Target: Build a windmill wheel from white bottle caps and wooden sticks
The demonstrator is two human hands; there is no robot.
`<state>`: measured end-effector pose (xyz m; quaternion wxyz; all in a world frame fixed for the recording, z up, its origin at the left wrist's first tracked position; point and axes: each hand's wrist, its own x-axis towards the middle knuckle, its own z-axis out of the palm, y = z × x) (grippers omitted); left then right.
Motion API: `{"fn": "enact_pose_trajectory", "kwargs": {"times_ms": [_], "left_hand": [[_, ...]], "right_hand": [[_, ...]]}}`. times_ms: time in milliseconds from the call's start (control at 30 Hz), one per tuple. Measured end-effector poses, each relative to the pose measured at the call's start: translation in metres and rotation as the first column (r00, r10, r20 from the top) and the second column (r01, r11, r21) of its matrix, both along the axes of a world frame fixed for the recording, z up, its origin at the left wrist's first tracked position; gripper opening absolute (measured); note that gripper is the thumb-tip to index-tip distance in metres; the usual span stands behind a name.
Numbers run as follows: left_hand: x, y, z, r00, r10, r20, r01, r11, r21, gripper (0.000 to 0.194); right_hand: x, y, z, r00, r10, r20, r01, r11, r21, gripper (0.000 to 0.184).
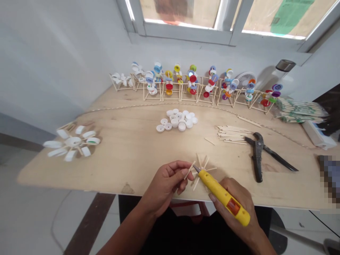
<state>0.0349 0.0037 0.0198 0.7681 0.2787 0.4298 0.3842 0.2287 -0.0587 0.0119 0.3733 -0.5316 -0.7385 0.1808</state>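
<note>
My left hand (166,182) pinches a short wooden stick (189,170) between thumb and fingers, above the table's front edge. My right hand (236,202) is wrapped round a yellow glue gun (220,193), its grey nozzle pointing up and left, at or very close to the stick. Below and behind the nozzle, a star of wooden sticks (211,169) lies on the table, its middle partly covered by the glue gun. A single loose stick (209,141) lies just beyond it.
White bottle caps (174,123) are heaped mid-table. At left lies a wheel of caps on sticks (73,142). A pile of sticks (233,134) and black-handled pliers (258,152) lie right. Stick frames with coloured caps (169,86) line the wall, near a fan (245,80) and bottle (276,76).
</note>
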Motion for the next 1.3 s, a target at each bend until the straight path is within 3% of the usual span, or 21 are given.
{"fn": "enact_pose_trajectory", "kwargs": {"times_ms": [700, 1067, 1300], "left_hand": [[0.0009, 0.0012, 0.0029, 0.999, 0.009, -0.05, -0.009, 1.0, 0.009, 0.022], [0.0002, 0.0009, 0.0016, 0.998, 0.003, -0.062, -0.001, 1.0, 0.024, 0.019], [-0.0002, 0.0015, 0.0007, 0.996, -0.003, -0.089, 0.008, 0.999, 0.051, 0.02]], "right_hand": [[0.0014, 0.0023, 0.0002, 0.987, -0.065, 0.144, 0.056, 0.996, 0.066, 0.025], [0.0026, 0.0029, -0.0008, 0.986, -0.071, 0.151, 0.059, 0.994, 0.087, 0.023], [0.0041, 0.0031, 0.0025, 0.985, -0.155, 0.076, 0.155, 0.988, 0.011, 0.026]]}}
